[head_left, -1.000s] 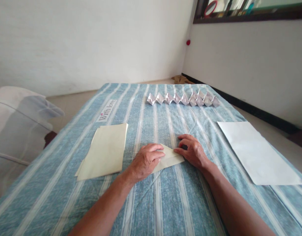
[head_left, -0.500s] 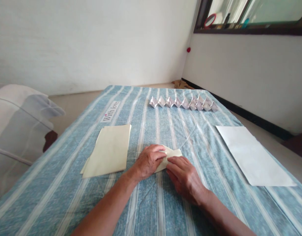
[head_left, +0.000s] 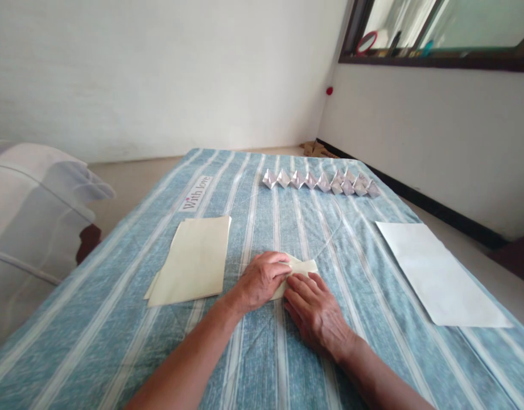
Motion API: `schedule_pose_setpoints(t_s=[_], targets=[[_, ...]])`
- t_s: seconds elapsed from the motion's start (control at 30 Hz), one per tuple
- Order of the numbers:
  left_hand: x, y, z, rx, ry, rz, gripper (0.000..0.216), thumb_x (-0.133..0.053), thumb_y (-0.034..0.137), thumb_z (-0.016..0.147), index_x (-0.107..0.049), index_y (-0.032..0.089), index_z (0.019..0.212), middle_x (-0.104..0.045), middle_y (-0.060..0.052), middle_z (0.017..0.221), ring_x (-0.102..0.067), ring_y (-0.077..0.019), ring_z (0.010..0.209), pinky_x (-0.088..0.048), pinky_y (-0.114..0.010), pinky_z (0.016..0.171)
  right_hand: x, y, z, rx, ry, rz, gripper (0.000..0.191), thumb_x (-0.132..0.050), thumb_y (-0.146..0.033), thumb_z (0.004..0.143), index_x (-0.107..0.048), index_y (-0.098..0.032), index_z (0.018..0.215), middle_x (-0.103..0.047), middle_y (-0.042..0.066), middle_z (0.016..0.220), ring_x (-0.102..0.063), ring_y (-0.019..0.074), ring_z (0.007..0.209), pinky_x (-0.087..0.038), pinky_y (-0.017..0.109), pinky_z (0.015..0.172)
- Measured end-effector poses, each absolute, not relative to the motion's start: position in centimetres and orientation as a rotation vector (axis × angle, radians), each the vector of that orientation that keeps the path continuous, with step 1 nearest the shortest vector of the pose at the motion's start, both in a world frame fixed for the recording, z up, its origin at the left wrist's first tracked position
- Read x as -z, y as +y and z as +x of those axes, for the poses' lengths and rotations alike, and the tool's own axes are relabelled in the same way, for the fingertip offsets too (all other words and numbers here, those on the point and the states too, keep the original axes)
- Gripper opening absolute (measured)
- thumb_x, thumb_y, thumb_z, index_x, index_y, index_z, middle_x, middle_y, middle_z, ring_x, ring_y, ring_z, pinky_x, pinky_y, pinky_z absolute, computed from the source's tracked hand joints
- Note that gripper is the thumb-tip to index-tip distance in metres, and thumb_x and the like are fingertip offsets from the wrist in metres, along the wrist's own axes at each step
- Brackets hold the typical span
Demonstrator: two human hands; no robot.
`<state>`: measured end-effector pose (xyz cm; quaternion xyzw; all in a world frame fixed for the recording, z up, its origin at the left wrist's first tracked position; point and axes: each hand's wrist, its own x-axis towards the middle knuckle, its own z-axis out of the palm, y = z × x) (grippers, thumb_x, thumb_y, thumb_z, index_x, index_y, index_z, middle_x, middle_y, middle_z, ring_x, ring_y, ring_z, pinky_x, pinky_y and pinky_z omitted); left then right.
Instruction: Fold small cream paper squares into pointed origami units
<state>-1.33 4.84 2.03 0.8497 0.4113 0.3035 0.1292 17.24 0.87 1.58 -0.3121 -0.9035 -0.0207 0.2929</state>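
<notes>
A small piece of cream paper (head_left: 304,266), folded, lies on the striped cloth under both of my hands. My left hand (head_left: 264,279) grips its left side, with the fingers curled over it. Across its near part, my right hand (head_left: 315,307) presses down with fingers held together and bent. Most of the paper is hidden by the hands, so its full shape does not show. Left of my left hand lies a stack of cream paper sheets (head_left: 193,262), slightly out of line.
Several folded paper shapes (head_left: 310,180) stand in rows at the far side of the blue striped cloth (head_left: 253,364). A white sheet (head_left: 436,273) lies at the right. Beyond the cream stack is a "With love" print (head_left: 196,193). Draped pale fabric (head_left: 35,210) is at far left.
My right hand has slid slightly left over the folded paper, closer to my left hand. The left hand keeps its grip. The whole view has shifted a little.
</notes>
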Motion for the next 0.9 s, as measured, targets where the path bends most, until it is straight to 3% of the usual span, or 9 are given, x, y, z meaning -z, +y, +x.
schedule_pose_setpoints(t_s=[0.23,0.57,0.8,0.9], targets=[[-2.2,5.0,-1.7,-0.862,1.173,2.468,0.021,-0.058,0.010,0.087,-0.073,0.021,0.096,-0.069,-0.009,0.111,-0.063,-0.0235,0.104,-0.050,-0.042,0.091,-1.2,0.8,17.6,0.073,-2.379,-0.924,0.015,-0.047,-0.019,0.096,-0.060,-0.018,0.102,-0.070,0.008,0.110,-0.063,0.0244,0.105,-0.037,0.048,0.101],[-2.3,5.1,-2.6,-0.812,1.121,2.416,0.029,-0.058,0.006,0.081,-0.072,0.019,0.102,-0.069,-0.010,0.119,-0.062,-0.0225,0.113,-0.050,-0.041,0.097,-1.0,1.5,19.2,0.146,-2.223,-1.060,0.017,-0.047,-0.019,0.097,-0.063,-0.020,0.093,-0.074,0.006,0.101,-0.067,0.0218,0.099,-0.032,0.043,0.102],[-2.7,5.2,-2.8,-0.780,1.121,2.376,0.035,-0.059,0.001,0.076,-0.072,0.016,0.105,-0.067,-0.012,0.124,-0.062,-0.0230,0.116,-0.049,-0.041,0.100,-0.8,1.9,19.9,0.268,-2.133,-1.215,0.016,-0.050,-0.016,0.095,-0.063,-0.020,0.086,-0.073,0.006,0.090,-0.067,0.0241,0.095,-0.035,0.045,0.100],[-3.0,5.2,-2.7,-0.772,1.115,2.377,0.033,-0.060,0.001,0.077,-0.073,0.015,0.104,-0.068,-0.013,0.123,-0.062,-0.0238,0.116,-0.049,-0.042,0.101,-0.8,1.7,19.5,0.307,-2.102,-1.168,0.013,-0.050,-0.015,0.093,-0.063,-0.018,0.094,-0.073,0.009,0.097,-0.066,0.0257,0.099,-0.037,0.047,0.100]])
